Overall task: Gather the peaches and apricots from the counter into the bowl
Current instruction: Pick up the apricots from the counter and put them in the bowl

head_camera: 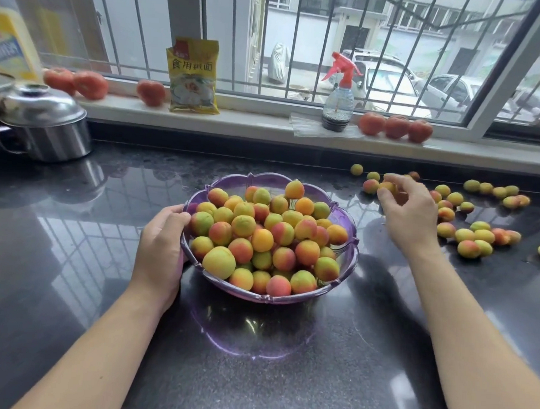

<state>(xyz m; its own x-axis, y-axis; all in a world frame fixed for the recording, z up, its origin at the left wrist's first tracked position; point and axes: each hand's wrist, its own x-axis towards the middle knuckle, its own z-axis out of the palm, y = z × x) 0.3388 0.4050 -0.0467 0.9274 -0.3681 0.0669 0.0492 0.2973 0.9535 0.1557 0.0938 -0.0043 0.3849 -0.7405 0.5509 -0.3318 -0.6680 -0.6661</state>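
Left hand (161, 245) curls its fingers (180, 218) over the bowl (350, 255) rim; right hand (409, 214) fingers (385, 196) pinch an apricot (387, 186) above the counter (73, 225).

Cut off by the left edge: tall yellow-labelled plastic bottle (8, 43), upper part and print blurred. Hidden behind the curled fingers (398, 187) of the right hand (410, 211): most of a small yellow-orange fruit (386, 186). Buried beneath the heaped fruit: inside of the scalloped translucent purple plastic bowl (350, 258). Both forearms clipped by the bottom edge.
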